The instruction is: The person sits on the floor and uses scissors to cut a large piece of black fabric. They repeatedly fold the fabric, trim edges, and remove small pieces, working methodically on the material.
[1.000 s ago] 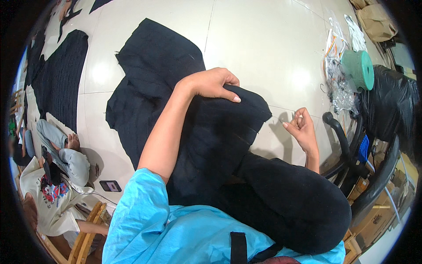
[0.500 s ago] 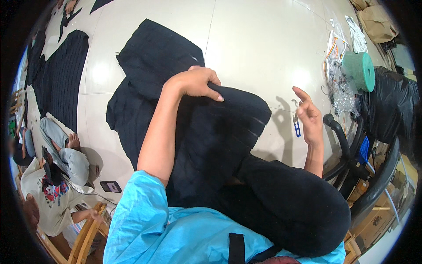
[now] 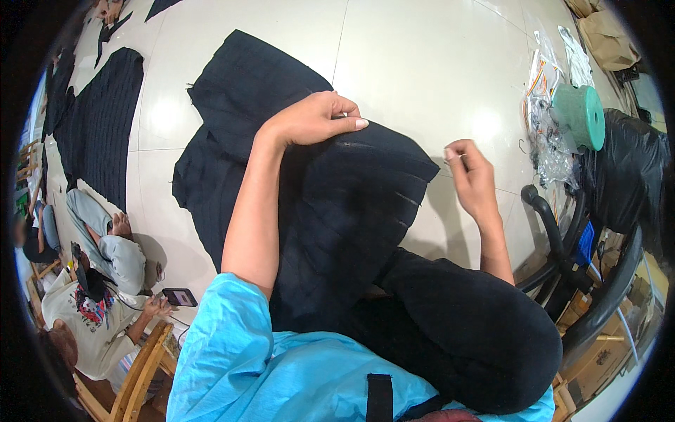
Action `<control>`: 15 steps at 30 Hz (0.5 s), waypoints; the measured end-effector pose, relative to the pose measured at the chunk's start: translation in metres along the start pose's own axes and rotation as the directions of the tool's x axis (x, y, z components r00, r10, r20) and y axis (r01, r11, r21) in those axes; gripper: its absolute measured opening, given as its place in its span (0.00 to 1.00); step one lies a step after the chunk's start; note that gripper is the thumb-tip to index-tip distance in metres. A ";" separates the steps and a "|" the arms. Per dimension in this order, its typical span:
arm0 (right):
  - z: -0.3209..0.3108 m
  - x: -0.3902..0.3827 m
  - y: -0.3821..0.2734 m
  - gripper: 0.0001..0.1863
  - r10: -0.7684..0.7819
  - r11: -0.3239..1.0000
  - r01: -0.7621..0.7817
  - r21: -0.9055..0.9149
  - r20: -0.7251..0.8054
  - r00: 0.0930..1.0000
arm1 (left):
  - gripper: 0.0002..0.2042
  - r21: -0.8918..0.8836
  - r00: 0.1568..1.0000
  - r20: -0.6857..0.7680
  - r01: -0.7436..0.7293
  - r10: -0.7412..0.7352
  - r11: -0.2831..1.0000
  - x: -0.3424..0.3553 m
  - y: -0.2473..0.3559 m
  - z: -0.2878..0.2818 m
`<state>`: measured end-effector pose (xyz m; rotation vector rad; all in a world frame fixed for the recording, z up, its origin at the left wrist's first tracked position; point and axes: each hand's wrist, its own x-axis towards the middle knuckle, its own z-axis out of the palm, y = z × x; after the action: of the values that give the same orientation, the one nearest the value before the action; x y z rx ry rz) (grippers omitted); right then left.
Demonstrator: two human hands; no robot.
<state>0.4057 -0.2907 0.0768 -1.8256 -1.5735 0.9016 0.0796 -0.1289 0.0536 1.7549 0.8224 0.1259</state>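
My left hand (image 3: pixel 316 119) grips the upper edge of a dark pleated fabric piece (image 3: pixel 358 197) spread over my lap and the pale floor, thumb on top. A few thin light streaks show along its right side. To the right of the fabric's corner, my right hand (image 3: pixel 470 176) is raised with fingertips pinched on a small, thin, light thing that I cannot make out. My dark-clad knee (image 3: pixel 478 330) lies below that hand.
A co-worker (image 3: pixel 95 309) sits at left near a phone (image 3: pixel 178 297) and wooden frame (image 3: pixel 144 366). More dark fabric (image 3: pixel 98 126) lies upper left. At right are a green spool (image 3: pixel 578 116), plastic packets (image 3: pixel 545 126), a black bag (image 3: pixel 619 176), a black chair base (image 3: pixel 562 253) and cardboard (image 3: pixel 594 359).
My left hand has shifted along the fabric edge. My right hand rose, then moved left and curled; blue snips seen beside it half a second ago no longer show. The co-worker's hand moved toward the phone.
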 end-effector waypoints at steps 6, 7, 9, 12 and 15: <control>-0.001 0.001 -0.036 0.20 0.070 0.894 0.058 -0.445 0.266 0.961 | 0.20 -0.001 0.982 -0.172 -0.074 0.073 0.997 -0.001 0.003 0.011; -0.003 0.000 -0.032 0.22 0.084 0.936 0.013 -0.352 0.261 0.962 | 0.19 0.020 0.985 -0.168 -0.031 0.034 0.999 -0.001 0.007 0.008; -0.011 -0.005 -0.017 0.26 0.114 0.985 -0.076 -0.154 0.256 0.960 | 0.18 0.031 0.987 -0.159 0.007 -0.002 1.000 0.000 0.012 0.006; -0.021 -0.024 0.006 0.29 0.131 0.985 -0.150 0.084 0.202 0.971 | 0.18 -0.002 0.989 -0.142 -0.033 0.032 0.999 -0.002 0.015 0.004; -0.041 -0.047 0.033 0.29 0.169 0.971 -0.201 0.125 0.229 0.959 | 0.17 -0.044 0.988 -0.131 -0.085 0.079 0.995 -0.007 0.010 0.005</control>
<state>0.4543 -0.3419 0.0827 -1.8414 -1.4326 1.3080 0.0814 -0.1376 0.0626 1.7481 0.8332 0.3157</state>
